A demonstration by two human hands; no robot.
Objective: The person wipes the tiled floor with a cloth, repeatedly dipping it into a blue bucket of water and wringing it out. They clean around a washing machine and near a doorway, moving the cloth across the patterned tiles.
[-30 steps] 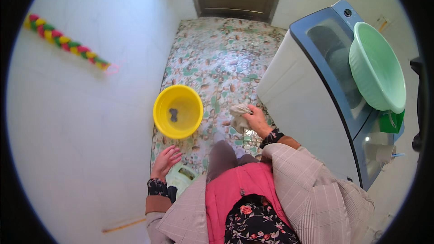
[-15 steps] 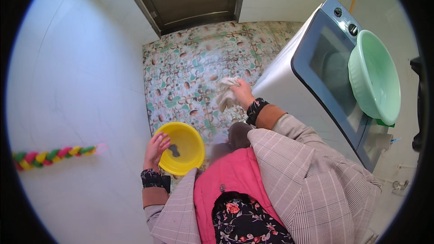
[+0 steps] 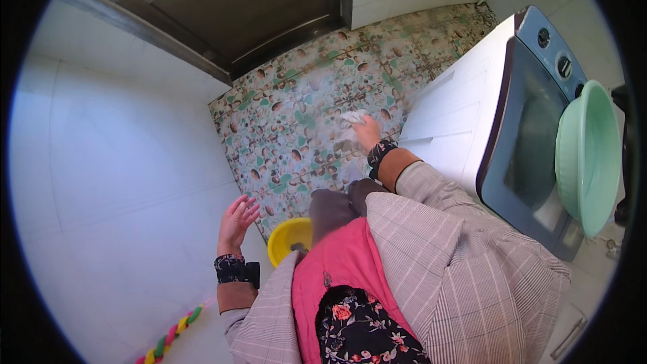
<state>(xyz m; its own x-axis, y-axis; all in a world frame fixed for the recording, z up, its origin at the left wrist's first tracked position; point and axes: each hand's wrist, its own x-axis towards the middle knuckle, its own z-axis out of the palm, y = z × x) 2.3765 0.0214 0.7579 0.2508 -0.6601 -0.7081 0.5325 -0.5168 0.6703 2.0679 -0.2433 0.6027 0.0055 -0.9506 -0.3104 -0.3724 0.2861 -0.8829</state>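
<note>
A crumpled pale cloth (image 3: pixel 351 123) is gripped in my right hand (image 3: pixel 368 131), held over the patterned floor beside the washing machine's side. My left hand (image 3: pixel 240 222) is raised near the left wall, fingers apart and holding nothing. Below and to its right, a yellow plastic basin (image 3: pixel 283 239) is partly hidden by my legs and coat, with a small dark item in it that I cannot make out.
The washing machine (image 3: pixel 458 114) stands at the right, a mint green basin (image 3: pixel 590 162) on its top. A dark door (image 3: pixel 253 7) is ahead, above the tiled floor (image 3: pixel 283 135). A colourful braided cord (image 3: pixel 168 337) hangs on the left wall (image 3: pixel 121 182).
The view has swung toward the door and past the yellow basin, which now lies lower and partly behind my body. My right hand with the cloth has moved further forward.
</note>
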